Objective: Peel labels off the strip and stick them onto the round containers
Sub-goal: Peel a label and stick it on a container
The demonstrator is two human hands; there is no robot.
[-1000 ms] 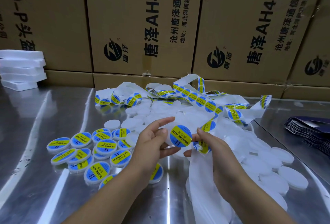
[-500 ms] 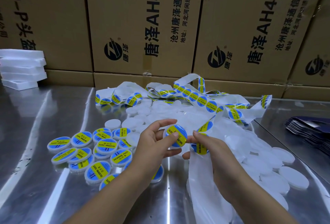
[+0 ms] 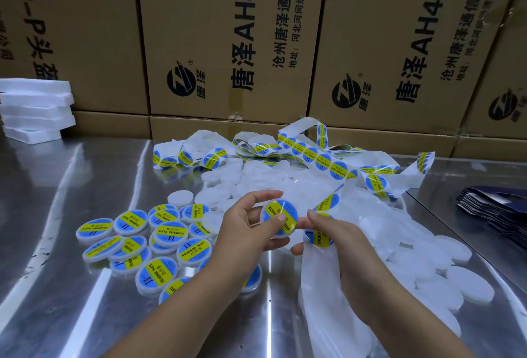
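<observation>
Left hand (image 3: 245, 226) grips a round container (image 3: 286, 229) held off the steel table (image 3: 57, 215), with the thumb pressed on its blue-yellow "soldering paste" label (image 3: 272, 209). Right hand (image 3: 336, 240) pinches the label strip (image 3: 328, 159) just beside it. The next label (image 3: 320, 238) shows between fingers and thumb. The label looks stuck on, so I judge this to be the press-down, nearly done for this piece.

Risks:
- The thumb covers only part of the label. A short press could leave an edge lifted or trap a bubble.
- I can't tell if the label sits centred. If it's crooked, re-peeling would likely crease it.
- The strip loops loose over the bare white containers (image 3: 256, 175) behind. A hard tug from the right hand could drag or scatter them, or stick the strip to itself.
- Spent backing (image 3: 322, 300) piles up under the right wrist and could catch the next peeled label.
- The labelled containers (image 3: 159, 238) at left lie heaped and overlapping. Tossing this one on top may make them slide on the slick metal.
</observation>
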